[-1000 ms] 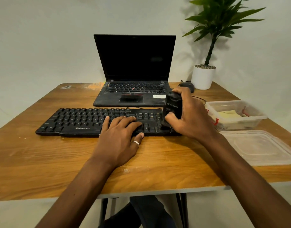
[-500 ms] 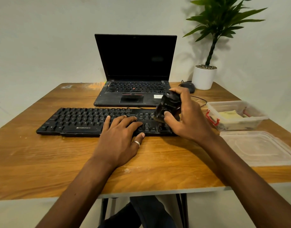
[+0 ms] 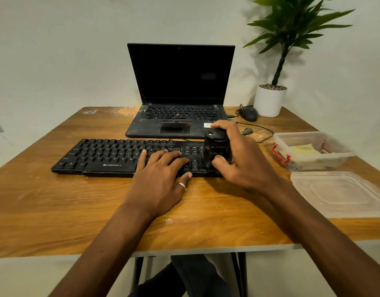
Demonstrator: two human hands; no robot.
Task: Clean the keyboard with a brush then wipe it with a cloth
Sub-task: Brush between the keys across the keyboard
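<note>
The brush (image 3: 217, 146) tips back upright centre-right, gripped by the right hand (image 3: 249, 161); left hand (image 3: 161, 179) lies flat on the keyboard (image 3: 103, 155); brushing seems underway, wiping still ahead.

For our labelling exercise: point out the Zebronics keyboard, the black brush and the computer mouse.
Zebronics keyboard (image 3: 112, 154), head view, on its left-hand keys.
Black brush (image 3: 217, 147), head view, on its body's near side.
Computer mouse (image 3: 248, 114), head view, on its top shell.
</note>
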